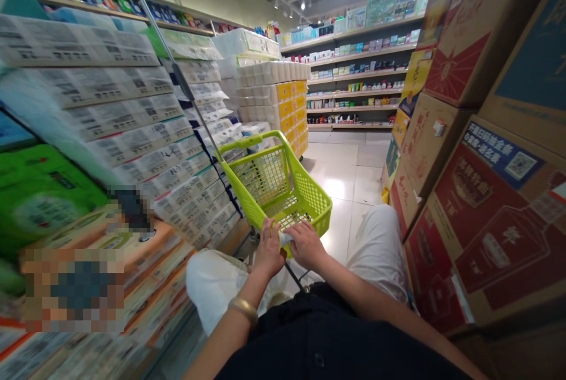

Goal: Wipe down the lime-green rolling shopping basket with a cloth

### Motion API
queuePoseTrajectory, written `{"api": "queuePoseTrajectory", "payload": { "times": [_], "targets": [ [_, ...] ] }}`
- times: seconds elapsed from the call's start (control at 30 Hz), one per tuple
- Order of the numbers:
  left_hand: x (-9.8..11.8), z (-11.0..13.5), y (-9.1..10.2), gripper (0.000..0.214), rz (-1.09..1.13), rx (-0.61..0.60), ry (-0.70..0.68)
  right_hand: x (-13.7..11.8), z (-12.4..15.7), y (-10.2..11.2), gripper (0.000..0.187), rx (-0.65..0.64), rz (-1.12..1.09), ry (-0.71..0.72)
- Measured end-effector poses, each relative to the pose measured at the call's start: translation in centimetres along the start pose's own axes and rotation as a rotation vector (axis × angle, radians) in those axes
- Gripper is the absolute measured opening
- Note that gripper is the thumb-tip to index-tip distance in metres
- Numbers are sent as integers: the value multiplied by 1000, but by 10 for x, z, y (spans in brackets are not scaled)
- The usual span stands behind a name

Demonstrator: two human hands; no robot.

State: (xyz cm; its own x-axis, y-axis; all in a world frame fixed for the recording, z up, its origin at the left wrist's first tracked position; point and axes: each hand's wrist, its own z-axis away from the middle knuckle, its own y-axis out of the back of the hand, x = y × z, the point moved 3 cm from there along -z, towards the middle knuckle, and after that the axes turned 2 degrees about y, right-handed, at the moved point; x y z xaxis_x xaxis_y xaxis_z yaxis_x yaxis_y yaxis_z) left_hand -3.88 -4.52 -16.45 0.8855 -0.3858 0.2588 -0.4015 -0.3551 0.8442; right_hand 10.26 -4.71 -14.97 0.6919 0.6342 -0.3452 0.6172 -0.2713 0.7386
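I am crouched low in a shop aisle, my knees in pale trousers on either side. My left hand (269, 248), with a gold bangle on the wrist, and my right hand (306, 245) meet in front of me, fingers pinched on a small white scrap (285, 239), perhaps paper or tissue. Just beyond them stands a lime-green shopping basket cart (309, 191) with a mesh body and a raised handle. Its near rim is right at my fingertips.
Stacked packs of tissue and toilet paper (145, 132) fill the left side. Brown and red cardboard boxes (477, 191) pile up on the right. A white tiled floor (349, 173) runs ahead to shelves of bottles (358, 73). A thin metal pole (177, 67) leans across.
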Motion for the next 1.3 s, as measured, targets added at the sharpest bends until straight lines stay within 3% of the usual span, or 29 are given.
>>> {"api": "queuePoseTrajectory", "payload": {
  "times": [0.1,0.27,0.37,0.43,0.57,0.63,0.7,0.83,0.93,1.17,1.3],
  "targets": [
    [2,4,2,66,-14,1,-8,-2,5,1,31,-15,-11,71],
    [0,10,5,58,-49,34,-17,48,12,26,25,180,44,-249],
    [-1,13,2,58,-47,85,4,57,14,32,25,249,71,-332],
    [-1,15,0,58,-37,119,13,43,14,25,26,216,52,-260],
    [-5,18,-1,59,-27,145,1,0,16,4,34,82,-20,37],
    [-8,19,1,59,-32,146,-10,-7,17,0,36,61,-17,100],
    [-10,20,4,58,-41,140,-21,2,19,4,35,85,2,58],
    [-11,20,7,58,-49,123,-35,38,23,21,31,228,41,-165],
    [-9,19,4,58,-47,121,-8,43,22,24,30,274,48,-256],
    [-8,20,1,59,-39,135,-7,-12,15,-2,32,80,-16,47],
    [-11,21,5,58,-32,134,-25,3,19,6,32,104,7,14]
  ]
}}
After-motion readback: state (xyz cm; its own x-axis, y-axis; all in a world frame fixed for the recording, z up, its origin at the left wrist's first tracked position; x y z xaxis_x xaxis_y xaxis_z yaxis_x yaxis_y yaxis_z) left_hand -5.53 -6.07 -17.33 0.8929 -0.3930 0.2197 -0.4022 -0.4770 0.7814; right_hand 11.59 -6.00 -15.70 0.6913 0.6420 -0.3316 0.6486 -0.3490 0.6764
